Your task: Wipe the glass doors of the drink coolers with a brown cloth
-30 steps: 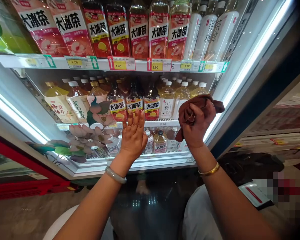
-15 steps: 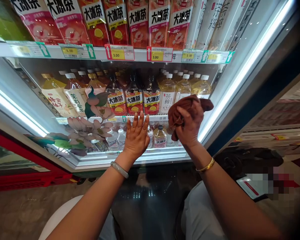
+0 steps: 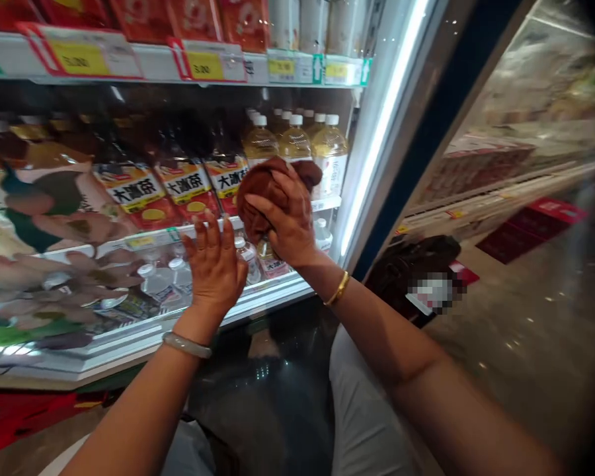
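Since a second ago both hands have slid leftward and a little downward across the glass cooler door (image 3: 129, 277), and the view has swung right so that the lit door frame (image 3: 377, 152) now stands near the middle. The right hand (image 3: 287, 221) is clenched around a crumpled reddish-brown cloth (image 3: 262, 188), pressing it against the glass in front of the pale yellow tea bottles with white caps (image 3: 297, 142). The left hand (image 3: 215, 268) lies flat and open against the same door, fingers spread upward, just beside and below the cloth; a pale green bangle (image 3: 186, 345) sits on its wrist. A thin gold bracelet (image 3: 338, 289) circles the right wrist. Behind the glass, dark tea bottles with red and white labels (image 3: 183, 188) fill the middle shelf, and yellow price tags (image 3: 205, 65) line the shelf above.
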Tool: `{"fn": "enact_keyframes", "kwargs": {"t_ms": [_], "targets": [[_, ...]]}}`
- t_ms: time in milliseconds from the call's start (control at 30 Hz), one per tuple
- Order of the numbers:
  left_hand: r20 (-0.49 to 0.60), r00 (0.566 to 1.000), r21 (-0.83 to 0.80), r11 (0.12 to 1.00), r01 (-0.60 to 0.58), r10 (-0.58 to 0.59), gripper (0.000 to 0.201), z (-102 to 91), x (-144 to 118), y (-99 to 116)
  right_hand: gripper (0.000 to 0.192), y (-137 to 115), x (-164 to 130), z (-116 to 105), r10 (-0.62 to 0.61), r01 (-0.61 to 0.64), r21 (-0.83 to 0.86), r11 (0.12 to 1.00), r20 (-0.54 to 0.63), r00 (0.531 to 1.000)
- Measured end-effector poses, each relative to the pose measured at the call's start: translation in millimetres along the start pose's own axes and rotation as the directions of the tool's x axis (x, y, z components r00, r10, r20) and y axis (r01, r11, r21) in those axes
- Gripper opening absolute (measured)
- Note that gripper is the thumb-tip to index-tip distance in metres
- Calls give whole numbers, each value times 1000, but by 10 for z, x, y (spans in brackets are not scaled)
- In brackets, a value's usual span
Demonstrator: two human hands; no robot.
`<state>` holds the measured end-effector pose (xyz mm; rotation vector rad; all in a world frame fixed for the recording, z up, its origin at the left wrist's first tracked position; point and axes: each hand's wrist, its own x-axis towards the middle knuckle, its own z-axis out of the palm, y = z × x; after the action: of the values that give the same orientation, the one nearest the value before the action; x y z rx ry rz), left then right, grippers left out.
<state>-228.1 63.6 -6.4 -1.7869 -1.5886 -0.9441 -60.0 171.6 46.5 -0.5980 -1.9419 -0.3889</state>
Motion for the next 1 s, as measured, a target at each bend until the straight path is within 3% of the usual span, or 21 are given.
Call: {"fn": "enact_keyframes", "kwargs": {"t_ms": [100, 167, 267, 333, 400, 467, 500, 533, 600, 700, 800, 867, 933, 1000], "targets": [[-7, 1000, -26, 999, 21, -22, 99, -9, 33, -61, 49, -206, 18, 17, -9, 11, -15, 1000, 141, 990], [-19, 997, -41, 997, 71, -72, 101, -36, 42, -85, 43, -258, -75, 52, -135, 129, 45, 991, 193, 972], [13, 990, -57, 988, 141, -140, 94, -106, 62, -65, 37, -93, -187, 34, -300, 275, 139, 951, 215, 929], [32, 987, -51, 985, 162, -160, 92, -154, 88, -18, 33, 77, -154, -43, -234, 215, 117, 970, 182, 955], [35, 985, -35, 985, 170, -169, 91, -188, 118, 29, 31, 168, -39, -129, -29, 25, 29, 999, 119, 992], [39, 988, -26, 988, 154, -153, 91, -203, 144, 41, 38, 128, 86, -171, 137, -133, -58, 989, 76, 988], [43, 989, -23, 989, 144, -143, 91, -203, 152, 27, 40, 66, 126, -164, 160, -153, -80, 985, 81, 984], [39, 990, -13, 990, 138, -138, 92, -199, 156, -1, 39, -11, 142, -139, 139, -131, -82, 988, 98, 985], [8, 992, 20, 991, 129, -129, 91, -184, 153, -85, 36, -167, 92, -53, -31, 33, -8, 999, 147, 989], [-25, 991, 53, 989, 135, -134, 90, -163, 115, -196, 45, -265, -100, 53, -283, 262, 143, 954, 157, 946], [19, 990, 31, 989, 141, -142, 90, -149, 63, -197, 34, -124, -206, 44, -341, 316, 197, 928, 106, 934], [-2, 990, 44, 989, 138, -138, 93, -136, 49, -150, 28, 30, -152, 13, -284, 274, 202, 940, 22, 959], [-17, 991, 79, 988, 131, -130, 96, -125, 60, -102, 27, 127, -32, -3, -88, 105, 196, 975, -97, 991], [-31, 992, 111, 986, 121, -119, 98, -129, 86, -74, 34, 102, 73, 9, 106, -68, 192, 979, -193, 975]]}}
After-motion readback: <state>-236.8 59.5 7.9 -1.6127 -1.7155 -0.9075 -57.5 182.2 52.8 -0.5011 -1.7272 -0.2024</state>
